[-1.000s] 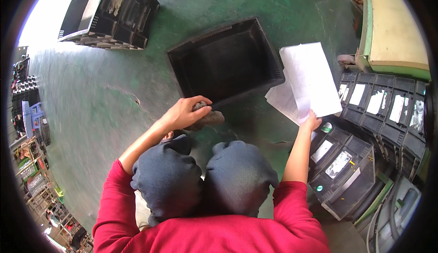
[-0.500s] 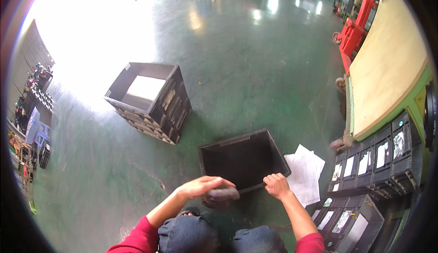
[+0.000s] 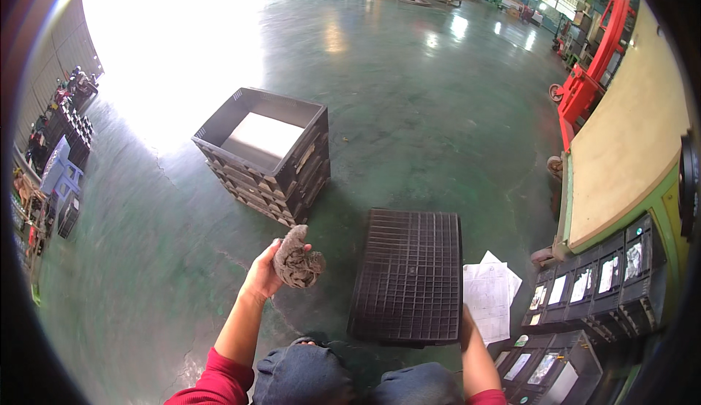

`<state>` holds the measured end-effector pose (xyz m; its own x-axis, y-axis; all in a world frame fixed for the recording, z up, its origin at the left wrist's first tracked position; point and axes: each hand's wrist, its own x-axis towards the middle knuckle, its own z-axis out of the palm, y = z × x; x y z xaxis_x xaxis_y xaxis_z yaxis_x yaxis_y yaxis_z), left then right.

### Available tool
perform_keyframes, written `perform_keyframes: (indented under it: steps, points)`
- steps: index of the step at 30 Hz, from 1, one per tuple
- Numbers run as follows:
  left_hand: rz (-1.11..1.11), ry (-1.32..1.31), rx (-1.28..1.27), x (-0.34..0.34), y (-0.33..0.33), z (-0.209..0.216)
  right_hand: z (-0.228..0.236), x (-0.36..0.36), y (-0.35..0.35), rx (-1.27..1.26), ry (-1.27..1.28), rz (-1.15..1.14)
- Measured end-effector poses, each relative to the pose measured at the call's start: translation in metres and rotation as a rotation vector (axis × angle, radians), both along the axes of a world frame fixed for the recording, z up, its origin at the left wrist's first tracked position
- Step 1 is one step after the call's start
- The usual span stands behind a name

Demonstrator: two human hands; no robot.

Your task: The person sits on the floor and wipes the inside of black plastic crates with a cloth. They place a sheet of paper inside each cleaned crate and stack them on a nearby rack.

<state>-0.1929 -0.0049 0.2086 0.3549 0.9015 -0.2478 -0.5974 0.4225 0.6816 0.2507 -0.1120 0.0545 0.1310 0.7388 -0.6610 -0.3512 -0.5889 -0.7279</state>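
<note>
My left hand is closed around a bunched grey-brown rag, held up in front of my left knee. In front of my right knee is a black plastic crate, turned so that its gridded underside faces me. My right hand is at the crate's right side, near the lower corner; its fingers are hidden behind that side. The crate's inside is out of sight.
Stacked black crates stand ahead to the left, a white sheet in the top one. Papers lie on the floor right of the crate. Labelled black boxes line the right, below a tan board and red equipment.
The crate has gone from showing its open inside to showing its gridded underside. My left hand has lifted the rag away from it to the left. My right hand has moved lower along its right side.
</note>
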Motion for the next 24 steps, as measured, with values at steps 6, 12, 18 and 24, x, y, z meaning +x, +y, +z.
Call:
perform_keyframes:
  steps: [6, 12, 18, 24]
  points:
    - [-0.013, -0.091, 0.030, -0.005, 0.000, 0.022, -0.009, -0.046, -0.013, 0.209, 0.061, -0.028]
    - [-0.328, 1.280, 0.376, 0.002, 0.013, 0.030, 0.011, -0.022, -0.035, 0.356, 0.011, -0.120]
    - [-0.133, 1.040, 0.297, 0.005, 0.019, 0.051, 0.115, 0.020, 0.026, 0.065, -0.023, -0.293]
    - [0.273, 0.342, 0.194, -0.017, 0.030, 0.099, 0.187, -0.030, 0.065, 0.533, -1.040, 0.352]
